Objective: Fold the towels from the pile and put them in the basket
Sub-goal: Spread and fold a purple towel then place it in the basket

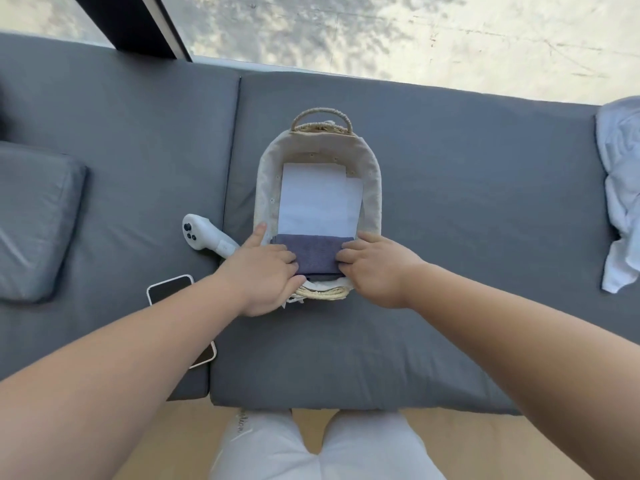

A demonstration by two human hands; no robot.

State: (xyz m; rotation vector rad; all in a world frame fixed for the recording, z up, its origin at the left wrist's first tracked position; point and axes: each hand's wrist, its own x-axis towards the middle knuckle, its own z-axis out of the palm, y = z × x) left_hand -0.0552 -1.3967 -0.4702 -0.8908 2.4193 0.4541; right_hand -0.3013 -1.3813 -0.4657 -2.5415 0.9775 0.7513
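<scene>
Pillow [34, 220] at far left. Phone [169, 289], part-hidden under the forearm, and controller [201, 233] lie by the cushion [467, 202] seam. Left hand [266, 271] fingers curl on the left edge of the blue towel [311, 252], index straight; right hand [377, 268] fingers grip its right edge. It sits at the near end of the basket [372, 188], white towel [318, 199] beyond. Wide stretch of cushion, then the pile [623, 188], cut off by the frame.

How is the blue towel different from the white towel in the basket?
The blue towel is dark blue; the white towel is plain white. The blue towel sits at the near end of the basket, held by the left hand and right hand; the white towel lies farther back, not held. Both are folded flat.
</scene>
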